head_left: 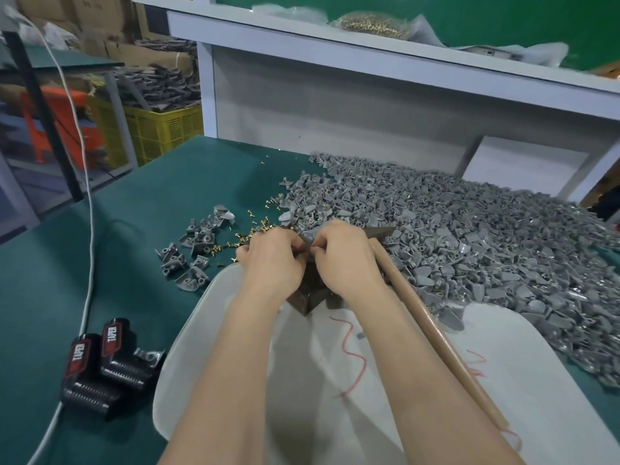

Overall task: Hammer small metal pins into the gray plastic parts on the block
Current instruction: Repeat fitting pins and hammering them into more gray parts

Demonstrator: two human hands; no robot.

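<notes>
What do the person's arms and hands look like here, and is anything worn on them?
The left hand and right hand are ungloved. No rings show on the fingers, and no watch or band on the wrists. The arms are bare down to the frame edge, with no sleeves in view.

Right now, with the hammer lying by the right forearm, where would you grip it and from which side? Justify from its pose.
Grip the wooden handle near its free end, from the right and above. The long round shaft lies bare over the white cloth there, while its far end is crowded by the right hand and the gray parts.
</notes>
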